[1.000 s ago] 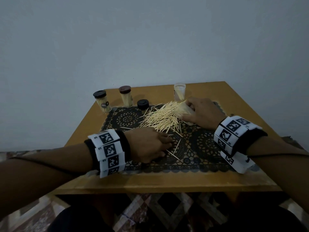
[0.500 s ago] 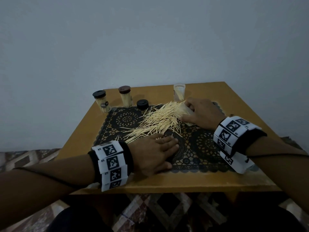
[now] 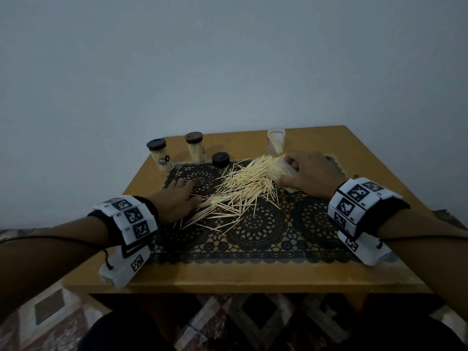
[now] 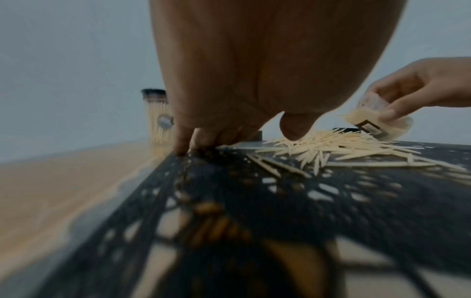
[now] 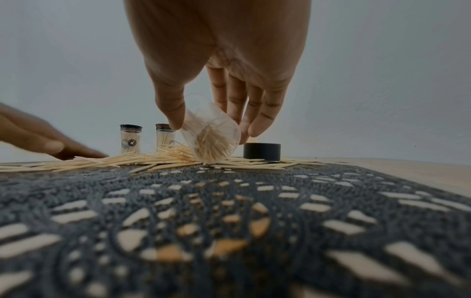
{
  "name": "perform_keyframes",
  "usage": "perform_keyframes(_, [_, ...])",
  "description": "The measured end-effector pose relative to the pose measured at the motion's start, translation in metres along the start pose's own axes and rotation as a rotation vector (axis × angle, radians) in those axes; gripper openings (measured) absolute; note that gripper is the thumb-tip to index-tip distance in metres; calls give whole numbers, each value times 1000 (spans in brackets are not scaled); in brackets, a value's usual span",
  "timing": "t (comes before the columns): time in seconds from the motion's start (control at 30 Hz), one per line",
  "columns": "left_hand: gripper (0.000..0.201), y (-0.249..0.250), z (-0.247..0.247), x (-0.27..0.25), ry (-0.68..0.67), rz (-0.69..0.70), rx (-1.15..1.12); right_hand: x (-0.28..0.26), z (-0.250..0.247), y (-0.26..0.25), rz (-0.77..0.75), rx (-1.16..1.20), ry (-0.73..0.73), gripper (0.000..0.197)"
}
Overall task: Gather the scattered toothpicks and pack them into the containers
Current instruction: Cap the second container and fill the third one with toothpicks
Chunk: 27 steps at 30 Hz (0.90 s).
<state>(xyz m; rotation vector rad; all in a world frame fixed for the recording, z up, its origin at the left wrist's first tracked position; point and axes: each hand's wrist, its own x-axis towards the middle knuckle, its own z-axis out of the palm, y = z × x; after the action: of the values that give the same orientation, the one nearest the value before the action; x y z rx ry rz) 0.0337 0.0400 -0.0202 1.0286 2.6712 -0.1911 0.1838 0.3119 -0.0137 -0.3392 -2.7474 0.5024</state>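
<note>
Between thumb and fingers (image 5: 257, 113): tilted container (image 5: 211, 139).

Home setting, likely living room; small wooden table (image 3: 253, 274) against plain pale wall (image 3: 228, 59) at 12 o'clock; black lace placemat (image 3: 266, 236) on top; patterned floor tiles (image 3: 45, 307) at 6 o'clock.

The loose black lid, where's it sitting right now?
In the head view the loose black lid stands at the lace mat's far edge, right of the brown-capped container, beside the toothpick pile.
</note>
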Motion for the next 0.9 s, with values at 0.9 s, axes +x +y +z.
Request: perform_keyframes(0.9, [54, 24, 2, -22, 126, 213, -177, 0, 0, -1, -2, 18, -24, 44])
